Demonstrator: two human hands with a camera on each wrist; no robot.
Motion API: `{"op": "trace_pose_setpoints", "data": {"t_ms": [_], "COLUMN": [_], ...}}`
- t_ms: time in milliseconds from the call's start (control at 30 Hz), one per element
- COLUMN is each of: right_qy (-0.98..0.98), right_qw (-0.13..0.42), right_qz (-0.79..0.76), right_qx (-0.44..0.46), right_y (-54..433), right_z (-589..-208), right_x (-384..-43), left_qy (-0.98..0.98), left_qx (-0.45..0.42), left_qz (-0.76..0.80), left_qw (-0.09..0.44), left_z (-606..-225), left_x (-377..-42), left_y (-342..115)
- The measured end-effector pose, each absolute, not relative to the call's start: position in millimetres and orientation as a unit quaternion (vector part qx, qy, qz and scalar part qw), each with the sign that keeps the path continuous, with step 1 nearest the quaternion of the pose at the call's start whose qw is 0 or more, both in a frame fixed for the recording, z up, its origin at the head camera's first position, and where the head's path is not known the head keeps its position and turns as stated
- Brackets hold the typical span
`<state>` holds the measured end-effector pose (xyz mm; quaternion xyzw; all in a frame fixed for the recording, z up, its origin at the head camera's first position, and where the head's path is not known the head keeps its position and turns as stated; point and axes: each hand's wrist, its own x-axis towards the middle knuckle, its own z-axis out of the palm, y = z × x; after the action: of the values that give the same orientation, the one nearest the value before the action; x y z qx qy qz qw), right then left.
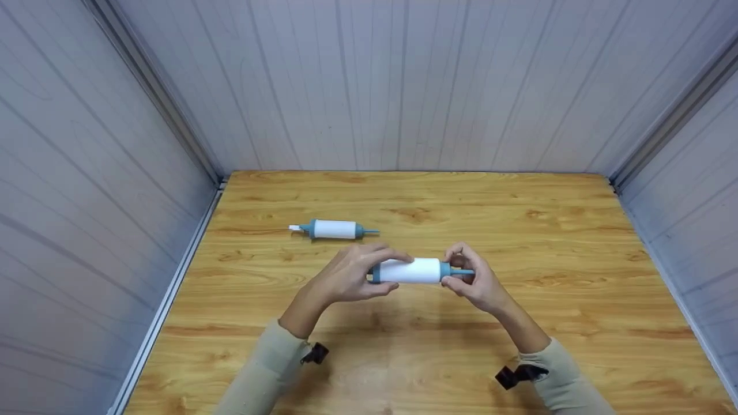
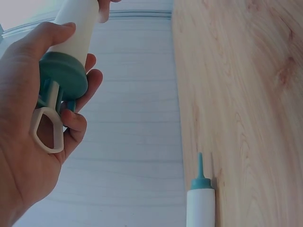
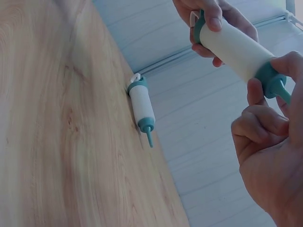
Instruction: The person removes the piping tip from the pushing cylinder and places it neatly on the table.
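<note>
In the head view, a large syringe (image 1: 418,271) with a white barrel is held level above the table by both hands. My left hand (image 1: 349,274) grips the barrel at its plunger end, thumb on one side and fingers on the other. A white ring handle (image 2: 59,137) sticks out of the teal end beside that palm. At the opposite end, my right hand (image 1: 484,285) pinches the teal nozzle cap (image 3: 268,75) between thumb and fingers. The thin nozzle points right, past the right fingertips. Behind the left hand, a second syringe (image 1: 334,229) of the same look lies on the table.
The wooden table (image 1: 519,219) is bounded by a pale panelled wall (image 1: 369,86) at the back and similar walls at both sides. Small black devices (image 1: 316,353) are strapped to both sleeves.
</note>
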<state>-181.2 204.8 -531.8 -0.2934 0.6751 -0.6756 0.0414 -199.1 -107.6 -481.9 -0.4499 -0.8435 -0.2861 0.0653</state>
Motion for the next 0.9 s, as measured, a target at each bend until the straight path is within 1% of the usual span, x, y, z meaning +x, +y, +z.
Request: {"op": "trace_pose_setpoints", "data": {"t_ms": [133, 267, 700, 900], "right_qy": [0.665, 0.66, 0.642, 0.647], "right_qw": [0.044, 0.033, 0.004, -0.008], "right_qz": [-0.688, -0.689, -0.691, -0.686], "right_qx": [-0.286, -0.296, -0.331, -0.333], "right_y": [203.4, 201.5, 200.0, 199.6], "right_z": [-531.0, -530.2, -531.6, -532.1], "right_x": [-180.0, -179.3, -179.7, -179.4], "left_qy": [-0.838, -0.835, -0.836, -0.836], "left_qx": [-0.461, -0.462, -0.457, -0.453], "left_qz": [-0.272, -0.276, -0.283, -0.298], "left_qw": [0.105, 0.116, 0.107, 0.087], "left_z": [-480.9, -479.8, -483.2, -482.9], "left_x": [-197.4, -195.7, -193.4, -194.0], "left_y": [-106.4, -106.9, -106.7, -107.1]}}
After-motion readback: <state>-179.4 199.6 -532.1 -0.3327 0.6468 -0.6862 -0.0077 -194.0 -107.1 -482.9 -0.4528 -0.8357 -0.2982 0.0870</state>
